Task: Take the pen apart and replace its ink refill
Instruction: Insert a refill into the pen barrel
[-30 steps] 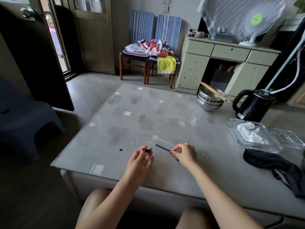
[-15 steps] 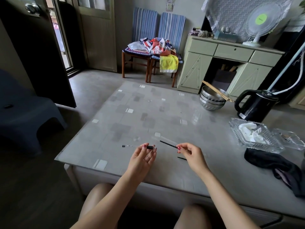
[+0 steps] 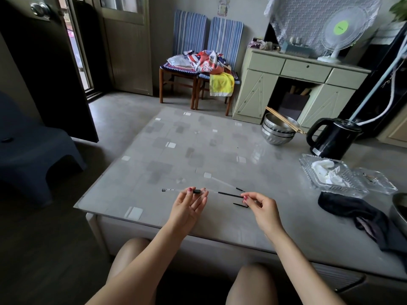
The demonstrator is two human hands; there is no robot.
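My left hand [image 3: 189,208] pinches the pen barrel [image 3: 174,190], a clear tube with a dark grip section, level just above the glass-topped table [image 3: 176,150]. My right hand [image 3: 262,208] holds a thin refill [image 3: 229,194] with black ink by its right end. The refill's left tip points at the barrel's open end, with a small gap between them. A second, mostly clear refill [image 3: 224,183] lies on the table just beyond. A small black piece [image 3: 240,204] rests on the table under my right fingers.
At the right stand a glass tray [image 3: 308,170] with tissue, a smaller glass dish [image 3: 378,181], a dark cloth [image 3: 343,208] and a black kettle [image 3: 332,139]. Stacked steel bowls [image 3: 277,133] with chopsticks sit at the back. A dark stool [image 3: 33,150] is left of the table.
My right hand lifted the black refill off the table and brought its tip level with the barrel's open end. My left hand kept the barrel almost still.
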